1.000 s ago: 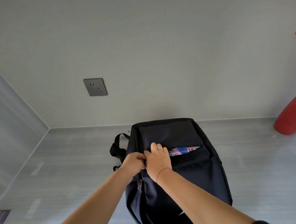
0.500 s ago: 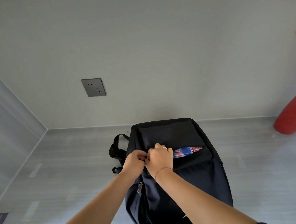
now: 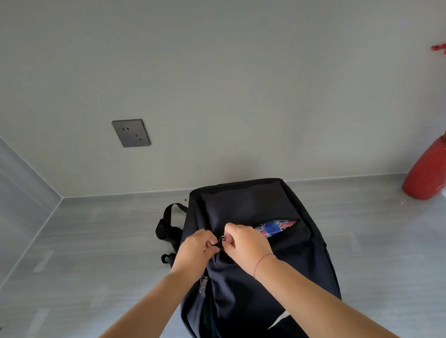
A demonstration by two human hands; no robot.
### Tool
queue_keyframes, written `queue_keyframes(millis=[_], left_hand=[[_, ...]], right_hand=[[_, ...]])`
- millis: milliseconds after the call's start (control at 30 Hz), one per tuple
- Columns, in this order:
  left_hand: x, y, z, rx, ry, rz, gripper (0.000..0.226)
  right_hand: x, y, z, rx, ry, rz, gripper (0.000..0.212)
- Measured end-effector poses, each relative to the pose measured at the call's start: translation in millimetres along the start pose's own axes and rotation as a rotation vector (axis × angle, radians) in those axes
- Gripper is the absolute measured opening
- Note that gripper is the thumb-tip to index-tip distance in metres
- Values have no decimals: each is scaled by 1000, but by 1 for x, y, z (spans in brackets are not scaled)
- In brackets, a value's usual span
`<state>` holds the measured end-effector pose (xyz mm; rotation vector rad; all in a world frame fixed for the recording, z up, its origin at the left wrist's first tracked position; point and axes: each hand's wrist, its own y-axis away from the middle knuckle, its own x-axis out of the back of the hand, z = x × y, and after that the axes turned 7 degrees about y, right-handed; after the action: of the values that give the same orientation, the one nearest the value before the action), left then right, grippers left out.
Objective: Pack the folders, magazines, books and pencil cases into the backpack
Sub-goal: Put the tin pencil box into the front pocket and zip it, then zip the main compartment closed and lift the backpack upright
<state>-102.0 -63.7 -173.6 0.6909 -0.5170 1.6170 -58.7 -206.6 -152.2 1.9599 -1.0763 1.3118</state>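
Observation:
A black backpack (image 3: 248,204) lies flat on the grey table, its front pocket partly unzipped. A blue and red printed pencil case (image 3: 277,226) shows through the pocket's opening at the right. My left hand (image 3: 195,247) pinches the fabric at the pocket's left end. My right hand (image 3: 244,240) touches it and pinches the small metal zipper pull (image 3: 222,238). Another zipper pull (image 3: 203,283) hangs on the bag's left side, where the main compartment gapes a little and shows a green edge inside.
A red vase (image 3: 433,172) with red berry stems stands at the far right against the wall. A dark wall socket (image 3: 131,133) sits on the back wall. The backpack's straps (image 3: 167,225) stick out to its left. Grey table (image 3: 91,257) surface surrounds the bag.
My right hand curled from lying flat over the pocket into a pinch on the zipper pull. The left hand has shifted slightly; the pocket opening stays about the same.

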Motion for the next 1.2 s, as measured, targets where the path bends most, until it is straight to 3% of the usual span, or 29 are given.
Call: queue_keyframes(millis=[133, 367, 600, 733, 800, 867, 1000, 1200], left_hand=[[-3, 1, 8, -60, -71, 65, 10], [-2, 4, 9, -63, -55, 106, 6], [10, -4, 18, -85, -237, -49, 17], [27, -7, 3, 5, -398, -123, 17], [34, -6, -5, 40, -380, -113, 15], [30, -8, 2, -31, -359, -93, 13], [-4, -16, 39, -245, -316, -35, 35], [-59, -37, 77, -316, -404, 15, 35]], right_hand=[[3, -1, -4, -7, -92, -13, 31], [-2, -5, -6, -101, -207, 76, 15], [3, 10, 20, -20, -243, 196, 11], [30, 8, 64, -267, -261, 388, 17], [44, 10, 94, -364, -302, 352, 19], [47, 15, 112, -377, -315, 282, 16], [50, 20, 122, -389, -452, 274, 9], [50, 21, 125, -421, -551, 253, 13]])
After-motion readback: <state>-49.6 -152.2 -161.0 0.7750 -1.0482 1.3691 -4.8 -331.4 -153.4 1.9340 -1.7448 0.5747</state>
